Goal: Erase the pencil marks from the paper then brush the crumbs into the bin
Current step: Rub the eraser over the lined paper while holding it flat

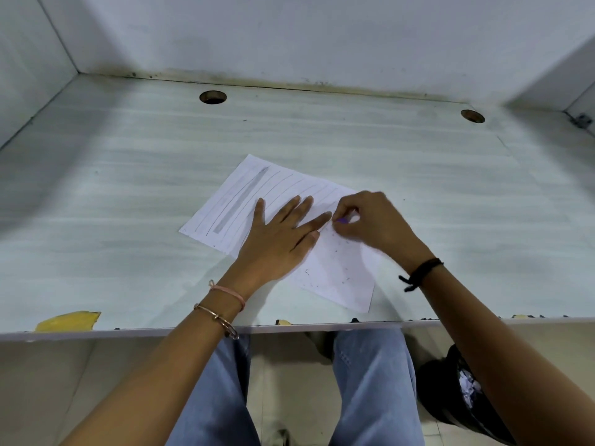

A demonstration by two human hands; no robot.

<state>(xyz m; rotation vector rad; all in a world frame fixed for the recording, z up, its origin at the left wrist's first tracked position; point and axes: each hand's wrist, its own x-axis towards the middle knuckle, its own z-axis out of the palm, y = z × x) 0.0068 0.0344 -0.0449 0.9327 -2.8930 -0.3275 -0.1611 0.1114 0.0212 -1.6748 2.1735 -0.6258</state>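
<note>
- Head view: a white paper (338, 278) lies askew on the middle of the tabletop (128, 194), near its front edge.
- Pencil marks (240, 199), thin lines and one broad grey band, cover the sheet's left part. Dark crumbs (336, 252) dot its right part.
- Right hand (373, 223): its grip is narrow, the fingertips pinching a small purple eraser (342, 221) against the paper.
- Left hand (280, 239): its grip holds nothing. The fingers are spread and the palm rests flat on the sheet, just beside the eraser.
- A black bin (441, 397) holding crumpled white paper stands on the floor below the tabletop, to the right of the person's legs.
- Two round holes (212, 97) pierce the tabletop's far side.
- A yellow patch (67, 320) marks the front-left edge.
</note>
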